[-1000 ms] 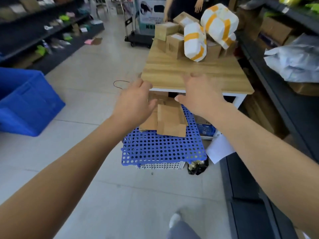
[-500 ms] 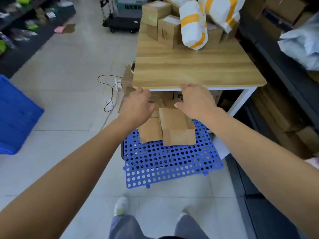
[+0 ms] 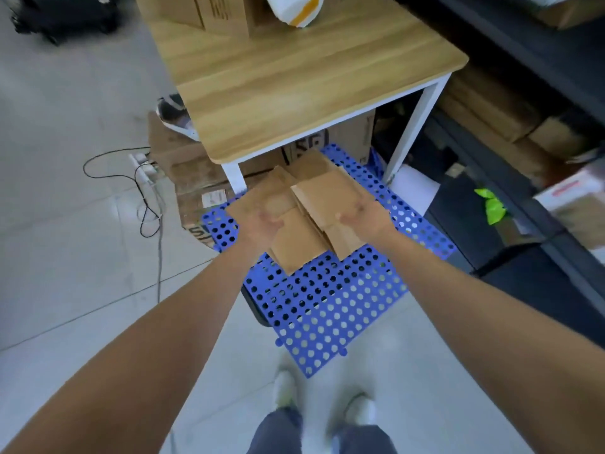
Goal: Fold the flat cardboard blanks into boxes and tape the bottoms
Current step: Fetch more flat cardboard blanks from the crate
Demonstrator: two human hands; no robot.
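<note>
Both hands are down on the cardboard blanks, which lie in a loose, fanned pile on the far half of a blue perforated panel on the floor, just in front of the wooden table.

Grip: the right hand looks curled onto the right edge of the upper blank. The left hand lies on the pile's left side, and motion blur hides whether it pinches or only presses.

Risks, as I judge them:
- The sheets overlap askew, so a lift could drag up several at once, or the lower ones could slide off onto the panel.
- The table edge overhangs close by — a tall lift could knock a blank against it or its white leg.
- A one-sided hold could bend a flap.

Counts:
- two hands
- blanks: at least three, the true number hidden by overlap
- one panel
- one table, with two legs showing
- brown cartons under it: at least two
- one black cable on the floor, well apart
</note>
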